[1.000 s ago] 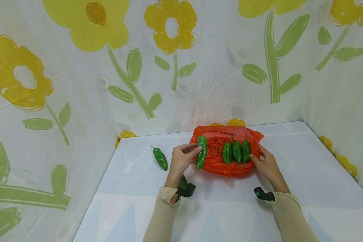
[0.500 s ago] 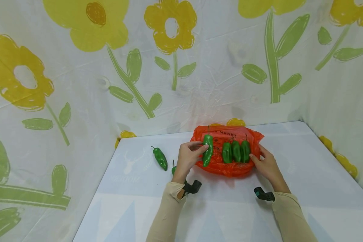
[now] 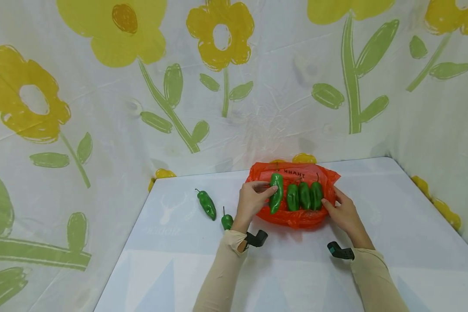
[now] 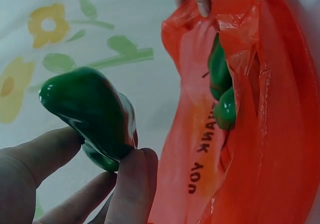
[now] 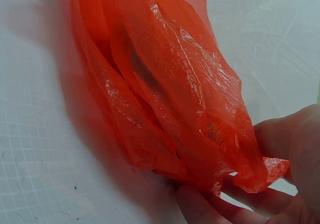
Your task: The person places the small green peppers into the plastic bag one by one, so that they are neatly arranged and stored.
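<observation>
My left hand (image 3: 252, 200) pinches a long green pepper (image 3: 276, 193) between thumb and fingers, over the left part of a red plastic bag (image 3: 296, 219). The left wrist view shows that pepper (image 4: 92, 111) tilted between the fingertips, apart from the bag. Inside the bag's mouth, 3 green peppers (image 3: 305, 195) lie side by side. My right hand (image 3: 344, 211) grips the bag's right edge, with the thumb on the near side. In the right wrist view its fingers (image 5: 260, 200) curl round the crumpled red plastic (image 5: 170, 103), which hides the peppers within.
A green pepper (image 3: 206, 205) lies on the white table (image 3: 159, 242) at the left. Another pepper (image 3: 227, 221) lies beside my left wrist, partly hidden by it. A flower-printed curtain (image 3: 273, 86) stands close behind the table and along both sides.
My left hand has carried its pepper rightward across the bag's opening, towards the peppers inside. The pepper by my left wrist has come into fuller view. The right hand stays on the bag's edge.
</observation>
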### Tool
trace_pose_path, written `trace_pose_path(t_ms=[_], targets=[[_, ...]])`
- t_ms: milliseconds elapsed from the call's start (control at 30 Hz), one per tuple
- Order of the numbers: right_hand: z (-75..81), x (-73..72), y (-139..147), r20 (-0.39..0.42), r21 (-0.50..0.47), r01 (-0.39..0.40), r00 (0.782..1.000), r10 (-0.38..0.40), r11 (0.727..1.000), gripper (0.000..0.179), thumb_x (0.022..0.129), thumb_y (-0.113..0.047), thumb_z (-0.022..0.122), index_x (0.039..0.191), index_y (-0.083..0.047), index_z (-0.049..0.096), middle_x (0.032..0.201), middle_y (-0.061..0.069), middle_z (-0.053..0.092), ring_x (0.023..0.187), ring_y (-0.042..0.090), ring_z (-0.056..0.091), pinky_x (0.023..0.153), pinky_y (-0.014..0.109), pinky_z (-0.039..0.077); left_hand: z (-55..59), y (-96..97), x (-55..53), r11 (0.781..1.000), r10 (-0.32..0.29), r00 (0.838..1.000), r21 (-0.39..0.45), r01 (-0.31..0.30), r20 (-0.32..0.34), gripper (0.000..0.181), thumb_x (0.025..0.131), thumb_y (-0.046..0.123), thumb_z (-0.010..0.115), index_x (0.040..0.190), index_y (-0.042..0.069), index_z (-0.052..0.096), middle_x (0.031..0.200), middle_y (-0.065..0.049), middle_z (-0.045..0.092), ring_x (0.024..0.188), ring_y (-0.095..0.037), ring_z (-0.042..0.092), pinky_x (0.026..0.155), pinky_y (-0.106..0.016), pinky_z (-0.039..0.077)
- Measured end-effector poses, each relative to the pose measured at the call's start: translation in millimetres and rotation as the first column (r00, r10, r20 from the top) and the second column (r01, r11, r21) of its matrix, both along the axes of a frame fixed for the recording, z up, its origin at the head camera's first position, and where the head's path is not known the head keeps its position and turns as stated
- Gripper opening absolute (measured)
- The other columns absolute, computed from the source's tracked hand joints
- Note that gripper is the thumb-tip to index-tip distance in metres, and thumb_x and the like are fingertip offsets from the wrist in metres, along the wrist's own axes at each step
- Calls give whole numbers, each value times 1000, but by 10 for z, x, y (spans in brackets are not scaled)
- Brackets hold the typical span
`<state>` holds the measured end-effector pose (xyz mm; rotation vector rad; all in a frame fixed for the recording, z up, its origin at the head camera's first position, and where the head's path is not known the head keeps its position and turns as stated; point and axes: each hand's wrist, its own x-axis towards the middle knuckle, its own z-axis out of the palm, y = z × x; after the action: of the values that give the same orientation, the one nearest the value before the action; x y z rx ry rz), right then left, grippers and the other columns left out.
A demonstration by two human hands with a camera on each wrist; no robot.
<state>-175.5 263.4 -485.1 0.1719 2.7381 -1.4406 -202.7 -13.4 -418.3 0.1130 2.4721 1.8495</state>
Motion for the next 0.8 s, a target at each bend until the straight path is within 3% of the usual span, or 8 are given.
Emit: trace_pose_path(t_ms=[300, 567, 800], targets=[[3, 5, 2, 4, -3, 0, 1000, 0, 1000, 72, 108, -29, 52, 165, -5, 14, 162, 35, 30, 148, 56, 31, 113, 68, 39, -29, 119, -36, 997, 19, 1000, -78, -20, -14, 39, 87, 33, 84, 117, 8, 78, 105, -10, 77, 82, -13, 72, 68, -28, 63], [10, 8, 5, -13, 3, -4, 1000, 4, 1000, 71, 108, -27, 53, 165, -4, 16, 162, 35, 31, 148, 55, 32, 114, 69, 39, -52, 192, -83, 982, 25, 999, -186, -29, -25, 40, 88, 39, 82, 118, 12, 79, 107, -6, 79, 90, -14, 70, 72, -26, 61], [11, 19, 11, -11, -1, -15, 1000, 15, 1000, 72, 108, -29, 52, 165, -3, 16, 162, 35, 31, 148, 56, 31, 114, 70, 38, -99, 240, -138, 982, 31, 999, -184, -34, -20, 39, 88, 37, 83, 116, 10, 79, 103, -6, 78, 85, -12, 67, 69, -24, 59]])
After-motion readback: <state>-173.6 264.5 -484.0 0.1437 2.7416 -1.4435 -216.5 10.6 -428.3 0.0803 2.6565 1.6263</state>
